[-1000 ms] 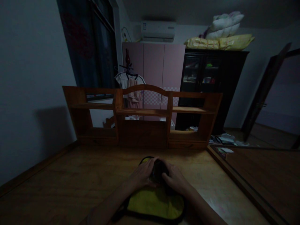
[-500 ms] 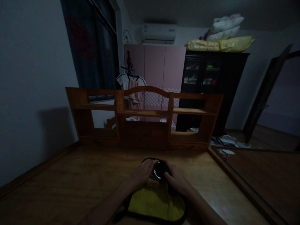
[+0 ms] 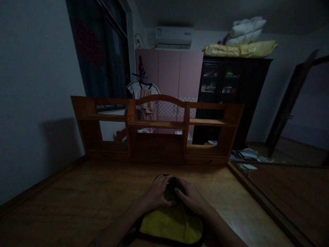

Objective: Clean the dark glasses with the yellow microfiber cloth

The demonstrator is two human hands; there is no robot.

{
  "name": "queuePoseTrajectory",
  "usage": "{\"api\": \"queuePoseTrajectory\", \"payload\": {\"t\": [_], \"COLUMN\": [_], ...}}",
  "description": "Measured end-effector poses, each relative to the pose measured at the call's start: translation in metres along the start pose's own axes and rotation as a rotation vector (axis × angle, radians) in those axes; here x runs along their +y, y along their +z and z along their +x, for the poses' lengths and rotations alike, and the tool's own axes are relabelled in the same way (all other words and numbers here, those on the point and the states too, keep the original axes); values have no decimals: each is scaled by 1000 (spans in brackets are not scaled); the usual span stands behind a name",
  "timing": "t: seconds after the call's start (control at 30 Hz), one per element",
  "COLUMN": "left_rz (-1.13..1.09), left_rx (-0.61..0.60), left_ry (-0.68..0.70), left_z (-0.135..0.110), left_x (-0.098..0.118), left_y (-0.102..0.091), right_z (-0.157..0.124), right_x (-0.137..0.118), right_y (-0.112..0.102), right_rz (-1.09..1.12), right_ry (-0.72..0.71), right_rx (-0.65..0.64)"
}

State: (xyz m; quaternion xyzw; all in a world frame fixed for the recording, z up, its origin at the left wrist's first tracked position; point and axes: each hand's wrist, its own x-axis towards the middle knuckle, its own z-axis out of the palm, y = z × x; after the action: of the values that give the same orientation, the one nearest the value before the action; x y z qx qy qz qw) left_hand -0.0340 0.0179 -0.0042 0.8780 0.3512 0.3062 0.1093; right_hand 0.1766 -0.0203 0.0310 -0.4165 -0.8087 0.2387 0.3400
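Between my hands is a dark, glossy, rounded object (image 3: pixel 170 189), lens-like in look; its exact kind I cannot make out in the dim light. My left hand (image 3: pixel 156 193) curls round its left side, with the thumb along the near edge. From the right, my right hand (image 3: pixel 191 197) grips it, the thumb lying on its face. Under both hands and towards me lies a yellow cloth piece (image 3: pixel 171 224) with black edging, flat on the wooden surface. The hands hide its far part and the object's sides.
A wooden surface (image 3: pixel 102 192) with a raised rim (image 3: pixel 257 199) on the right surrounds the cloth. Beyond it stands a low wooden shelf unit (image 3: pixel 159 125). A white wall (image 3: pixel 38 103) borders the left. Further back are a pink wardrobe (image 3: pixel 168 73) and a dark cabinet (image 3: pixel 253 89).
The dark object has tilted between my hands, and its bright reflection has mostly gone. My left thumb has shifted slightly along its near edge. The cloth has stayed in place.
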Motion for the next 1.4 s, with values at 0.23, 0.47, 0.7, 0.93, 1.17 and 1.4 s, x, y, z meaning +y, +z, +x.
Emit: {"api": "queuePoseTrajectory", "payload": {"t": [0.23, 0.47, 0.7, 0.93, 1.17, 1.4], "left_rz": [-22, 10, 84, -48, -45, -50], "left_rx": [7, 80, 43, 17, 27, 39], "left_ry": [-33, -43, -65, -76, -57, -19], "left_z": [2, 1, 1, 2, 1, 1], "left_x": [0, 5, 14, 10, 7, 6], "left_y": [9, 18, 10, 9, 12, 11], "right_z": [5, 7, 7, 5, 5, 7], "right_x": [1, 6, 15, 12, 8, 9], "right_y": [2, 5, 11, 10, 6, 7], "right_rz": [38, -23, -57, -55, 34, 1], "right_ry": [26, -5, 5, -11, 0, 2], "right_rx": [67, 108, 136, 120, 116, 115]}}
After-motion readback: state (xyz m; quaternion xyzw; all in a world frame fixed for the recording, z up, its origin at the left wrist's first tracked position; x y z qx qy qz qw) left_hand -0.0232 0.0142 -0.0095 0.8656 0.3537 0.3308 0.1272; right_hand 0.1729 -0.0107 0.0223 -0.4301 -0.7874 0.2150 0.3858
